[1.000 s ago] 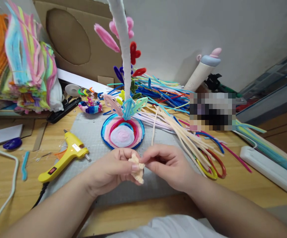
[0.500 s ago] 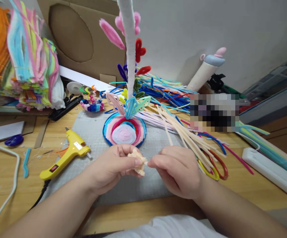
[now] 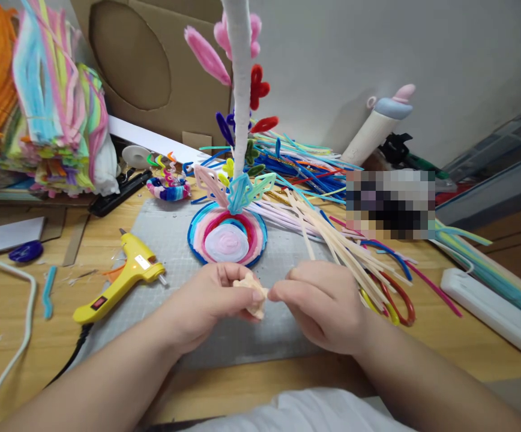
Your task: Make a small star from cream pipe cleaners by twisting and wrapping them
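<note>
My left hand (image 3: 210, 303) pinches a small bunched peach-coloured piece (image 3: 254, 294), which looks like bent pipe cleaner, between thumb and fingers. Close on its right, the curled fingers of my right hand (image 3: 321, 300) pinch a short pale end that sticks out of that piece. Both hands are above the grey cutting mat (image 3: 260, 348). Just beyond them lies a round disc of coiled pipe cleaners (image 3: 228, 240) in blue, pink and white. A white wrapped stem (image 3: 242, 90) with pink, red and other coloured pipe-cleaner flowers rises behind the disc.
A yellow glue gun (image 3: 125, 273) lies left of my hands, its cord trailing forward. Loose peach pipe cleaners (image 3: 332, 234) spread behind my right hand. At the right is a white power strip (image 3: 490, 312); pipe-cleaner bundles (image 3: 44, 102) stand at the back left.
My hands keep almost the same place and hold, with the peach piece turned slightly in the left fingers. The background has shifted a little to the right.
</note>
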